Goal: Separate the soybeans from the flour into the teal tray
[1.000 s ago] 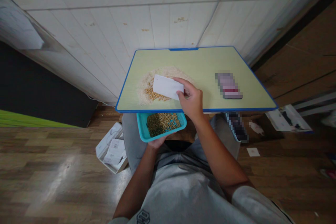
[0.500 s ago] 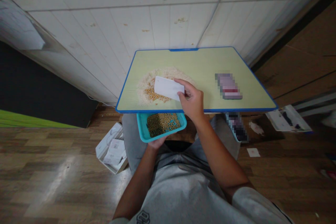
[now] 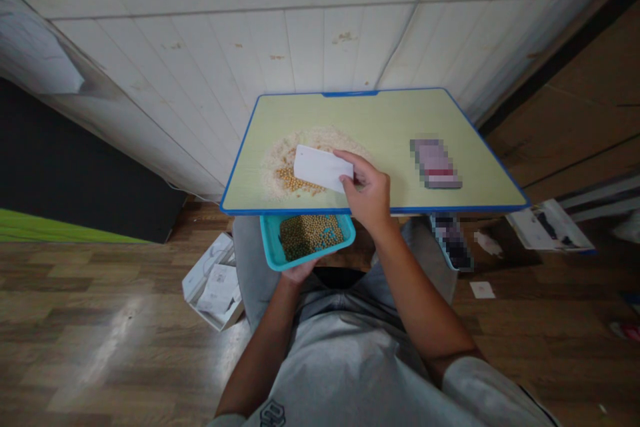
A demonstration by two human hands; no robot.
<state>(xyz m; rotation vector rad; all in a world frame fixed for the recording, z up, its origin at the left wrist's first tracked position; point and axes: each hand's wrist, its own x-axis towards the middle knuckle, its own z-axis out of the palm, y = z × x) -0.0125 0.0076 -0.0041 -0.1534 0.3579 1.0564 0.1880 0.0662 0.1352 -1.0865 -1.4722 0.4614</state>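
Note:
My right hand (image 3: 367, 193) pinches a white card (image 3: 320, 167) and holds it on edge over a spread of white rice (image 3: 280, 150) on the small blue-rimmed table (image 3: 380, 117). A small heap of yellow beans (image 3: 293, 181) lies against the card's near side. Just under the table's front edge, my left hand (image 3: 300, 271) holds up a teal tray (image 3: 269, 240) filled with yellow beans (image 3: 311, 235); only the fingers show beneath it.
A blurred flat object (image 3: 435, 163) lies on the table's right part. A white panelled wall stands behind. On the wooden floor are an open white box (image 3: 214, 283) at the left, papers (image 3: 547, 227) at the right and a small white slip (image 3: 482, 289).
The card and my right hand have shifted slightly towards the table's front edge, nudging the beans. The tray and left hand stay put.

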